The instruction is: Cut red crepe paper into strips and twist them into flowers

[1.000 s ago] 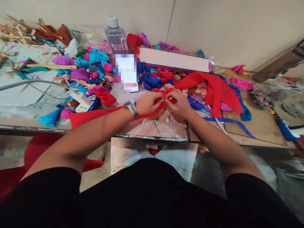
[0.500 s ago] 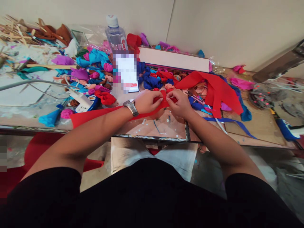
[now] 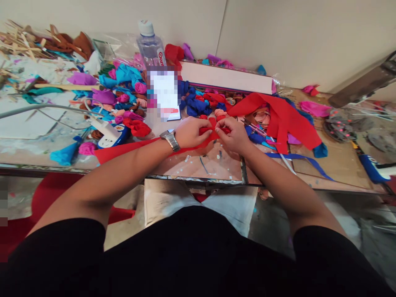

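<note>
A long red strip (image 3: 133,148) runs from the left under my left forearm to my fingers. My left hand (image 3: 193,133) pinches it near the middle of the table, thumb against forefinger, a watch on the wrist. Close by on the right, my right hand (image 3: 231,133) pinches the same red material, its fingertips almost touching those of the left. Just behind the hands lie pink and blue crumpled pieces (image 3: 198,104). More wide red material (image 3: 278,115) is draped over the pile to the right of my right hand.
A phone (image 3: 165,93) leans before a clear bottle (image 3: 151,47). At the left are a power strip with a plug (image 3: 108,138), a cable and wooden sticks (image 3: 21,43). A blue ribbon (image 3: 309,161) lies right of my right forearm. A dark metal arm (image 3: 361,82) stands at the far right.
The left end of the red strip has shifted slightly right, and the draped red material at the right has spread a little further over the blue piece. My hands have barely moved.
</note>
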`<move>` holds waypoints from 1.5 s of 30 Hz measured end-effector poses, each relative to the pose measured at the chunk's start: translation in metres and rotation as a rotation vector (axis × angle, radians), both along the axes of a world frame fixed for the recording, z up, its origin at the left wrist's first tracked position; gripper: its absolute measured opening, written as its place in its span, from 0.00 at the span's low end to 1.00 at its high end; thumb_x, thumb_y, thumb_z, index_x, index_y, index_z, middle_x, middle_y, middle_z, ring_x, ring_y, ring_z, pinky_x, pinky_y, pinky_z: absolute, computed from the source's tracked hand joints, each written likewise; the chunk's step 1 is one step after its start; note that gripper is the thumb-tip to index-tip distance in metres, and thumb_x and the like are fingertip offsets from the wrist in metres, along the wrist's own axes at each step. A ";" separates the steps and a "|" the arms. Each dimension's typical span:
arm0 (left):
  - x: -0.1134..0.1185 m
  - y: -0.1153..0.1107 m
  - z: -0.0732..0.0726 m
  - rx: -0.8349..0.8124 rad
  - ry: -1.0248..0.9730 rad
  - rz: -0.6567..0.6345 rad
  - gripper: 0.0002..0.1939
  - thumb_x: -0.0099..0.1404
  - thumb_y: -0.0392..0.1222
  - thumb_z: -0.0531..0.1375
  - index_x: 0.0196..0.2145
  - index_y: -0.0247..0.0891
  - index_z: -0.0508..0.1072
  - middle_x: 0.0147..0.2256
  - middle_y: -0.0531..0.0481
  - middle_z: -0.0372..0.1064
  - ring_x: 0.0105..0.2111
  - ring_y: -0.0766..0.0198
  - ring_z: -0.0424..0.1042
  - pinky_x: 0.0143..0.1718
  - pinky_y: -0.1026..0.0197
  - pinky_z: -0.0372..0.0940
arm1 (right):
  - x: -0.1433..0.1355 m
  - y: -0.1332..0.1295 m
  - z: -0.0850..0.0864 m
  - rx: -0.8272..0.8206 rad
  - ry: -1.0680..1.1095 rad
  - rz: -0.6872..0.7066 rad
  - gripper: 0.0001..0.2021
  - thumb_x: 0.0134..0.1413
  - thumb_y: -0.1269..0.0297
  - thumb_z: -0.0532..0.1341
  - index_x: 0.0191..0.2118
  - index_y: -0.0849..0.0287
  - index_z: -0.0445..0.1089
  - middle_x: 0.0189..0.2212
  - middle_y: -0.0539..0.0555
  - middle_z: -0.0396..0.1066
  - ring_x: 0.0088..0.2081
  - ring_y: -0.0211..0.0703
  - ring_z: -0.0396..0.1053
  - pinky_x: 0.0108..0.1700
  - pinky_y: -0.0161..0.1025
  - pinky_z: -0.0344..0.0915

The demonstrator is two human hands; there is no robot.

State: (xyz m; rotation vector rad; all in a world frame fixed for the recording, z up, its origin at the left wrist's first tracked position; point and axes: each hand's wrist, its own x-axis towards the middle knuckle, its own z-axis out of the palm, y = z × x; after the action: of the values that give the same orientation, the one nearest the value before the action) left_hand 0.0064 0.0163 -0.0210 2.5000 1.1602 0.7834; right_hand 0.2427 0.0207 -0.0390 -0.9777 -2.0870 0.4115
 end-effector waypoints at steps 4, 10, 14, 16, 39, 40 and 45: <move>0.000 0.000 0.002 -0.010 0.017 -0.015 0.18 0.72 0.53 0.57 0.37 0.41 0.83 0.29 0.46 0.79 0.29 0.57 0.74 0.35 0.55 0.60 | 0.000 -0.001 0.000 -0.015 -0.006 0.006 0.08 0.67 0.57 0.63 0.36 0.52 0.72 0.35 0.54 0.78 0.42 0.52 0.73 0.48 0.50 0.69; 0.000 0.000 0.003 -0.048 -0.016 -0.008 0.17 0.70 0.51 0.58 0.37 0.40 0.84 0.27 0.48 0.77 0.26 0.60 0.70 0.34 0.55 0.59 | -0.001 0.000 0.000 -0.025 -0.007 -0.021 0.08 0.65 0.57 0.63 0.35 0.52 0.72 0.35 0.55 0.79 0.41 0.52 0.73 0.48 0.50 0.69; 0.000 0.001 0.002 -0.051 -0.049 0.036 0.15 0.67 0.46 0.58 0.36 0.40 0.84 0.29 0.45 0.79 0.28 0.58 0.71 0.36 0.53 0.61 | -0.001 0.001 0.000 -0.007 0.018 -0.036 0.08 0.64 0.57 0.63 0.35 0.52 0.71 0.34 0.54 0.78 0.39 0.51 0.73 0.46 0.49 0.68; 0.000 0.001 0.002 -0.049 -0.053 0.055 0.14 0.66 0.45 0.58 0.35 0.40 0.84 0.28 0.45 0.79 0.27 0.58 0.69 0.36 0.52 0.61 | -0.001 0.001 0.000 0.003 0.018 -0.044 0.09 0.65 0.56 0.63 0.34 0.52 0.70 0.34 0.54 0.78 0.38 0.51 0.72 0.46 0.49 0.68; 0.002 0.003 0.003 -0.187 -0.093 -0.019 0.17 0.63 0.44 0.57 0.34 0.36 0.86 0.23 0.51 0.72 0.24 0.64 0.63 0.30 0.57 0.56 | 0.002 -0.001 0.001 0.009 0.029 0.033 0.15 0.68 0.46 0.66 0.40 0.51 0.84 0.40 0.56 0.87 0.43 0.54 0.81 0.52 0.53 0.75; 0.002 0.004 0.003 -0.197 -0.098 -0.024 0.17 0.63 0.44 0.56 0.33 0.36 0.85 0.23 0.51 0.71 0.24 0.64 0.63 0.30 0.57 0.56 | 0.001 -0.002 0.002 0.011 0.038 0.040 0.14 0.68 0.47 0.67 0.41 0.51 0.84 0.40 0.56 0.87 0.43 0.53 0.81 0.51 0.52 0.75; 0.002 0.005 0.003 -0.212 -0.073 -0.035 0.16 0.62 0.43 0.56 0.31 0.36 0.83 0.22 0.52 0.67 0.24 0.65 0.61 0.31 0.58 0.54 | 0.001 -0.002 0.000 0.034 0.049 0.058 0.10 0.68 0.53 0.68 0.42 0.51 0.85 0.41 0.55 0.87 0.43 0.52 0.82 0.52 0.50 0.76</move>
State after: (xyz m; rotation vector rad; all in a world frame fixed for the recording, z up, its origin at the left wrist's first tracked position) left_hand 0.0083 0.0209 -0.0178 2.2932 1.1099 0.6975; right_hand 0.2442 0.0187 -0.0386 -0.8808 -2.0752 0.4240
